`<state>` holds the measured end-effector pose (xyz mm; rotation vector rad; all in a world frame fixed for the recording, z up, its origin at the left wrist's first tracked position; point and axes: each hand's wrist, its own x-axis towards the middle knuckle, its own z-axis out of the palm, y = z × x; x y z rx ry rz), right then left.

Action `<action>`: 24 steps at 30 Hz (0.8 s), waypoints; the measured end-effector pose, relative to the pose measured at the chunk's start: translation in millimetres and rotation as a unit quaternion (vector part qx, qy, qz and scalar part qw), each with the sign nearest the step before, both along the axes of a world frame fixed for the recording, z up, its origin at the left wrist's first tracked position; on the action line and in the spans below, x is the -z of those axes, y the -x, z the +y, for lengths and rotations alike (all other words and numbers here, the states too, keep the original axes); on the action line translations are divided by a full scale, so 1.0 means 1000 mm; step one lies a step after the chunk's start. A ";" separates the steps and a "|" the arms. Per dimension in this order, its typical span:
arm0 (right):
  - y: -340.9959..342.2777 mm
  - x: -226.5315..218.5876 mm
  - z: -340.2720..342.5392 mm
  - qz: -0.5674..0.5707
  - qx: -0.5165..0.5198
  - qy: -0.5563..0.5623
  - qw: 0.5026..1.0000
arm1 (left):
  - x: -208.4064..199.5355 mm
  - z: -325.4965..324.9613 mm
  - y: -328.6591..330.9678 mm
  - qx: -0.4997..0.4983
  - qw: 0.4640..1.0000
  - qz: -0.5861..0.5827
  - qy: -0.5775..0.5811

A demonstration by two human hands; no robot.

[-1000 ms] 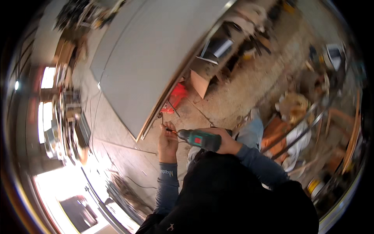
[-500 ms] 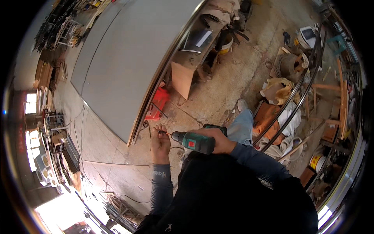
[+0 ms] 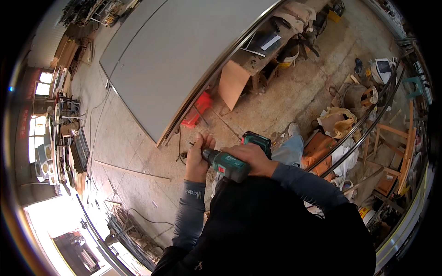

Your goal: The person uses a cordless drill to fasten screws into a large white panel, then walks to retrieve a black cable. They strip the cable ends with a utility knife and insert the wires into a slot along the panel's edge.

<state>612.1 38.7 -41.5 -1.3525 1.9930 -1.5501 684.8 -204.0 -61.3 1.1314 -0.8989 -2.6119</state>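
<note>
Fingers of the left hand (image 3: 197,158), mid-frame in the head view, are curled about the nose of the green-and-black drill (image 3: 230,166); how firmly they grip cannot be told; fingers of the right hand (image 3: 254,158) are wrapped around the drill's handle, battery pack (image 3: 257,140) showing above; the drill lies just below mid-frame, nose leftward; a slim dark tip (image 3: 191,143) protrudes left of the left hand.

Hazards, as judged: an accidental trigger press could nip skin or catch cloth, the left hand being so near the nose; the dark cord (image 3: 179,149) on the floor, left of centre, could snag a foot.

Markings: pale lettering crosses the left sleeve (image 3: 189,202); a pale emblem (image 3: 198,265) marks the black garment (image 3: 276,225), lower centre; print on the drill is too small to read.
</note>
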 end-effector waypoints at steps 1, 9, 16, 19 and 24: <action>0.003 -0.002 -0.005 0.036 0.012 0.014 0.999 | -0.018 0.009 0.010 -0.053 0.996 -0.064 0.037; 0.002 -0.003 -0.013 0.069 0.068 0.001 0.995 | -0.034 -0.003 0.027 -0.023 0.992 0.126 0.004; 0.010 0.014 -0.022 0.134 0.037 -0.055 0.989 | -0.006 -0.029 0.049 -0.015 0.997 0.073 0.017; 0.013 0.026 -0.029 0.134 0.045 -0.055 0.988 | -0.011 -0.023 0.063 -0.034 0.995 0.026 0.088; 0.017 0.041 -0.043 0.120 0.013 -0.067 0.990 | -0.003 -0.034 0.064 -0.052 0.992 -0.013 0.114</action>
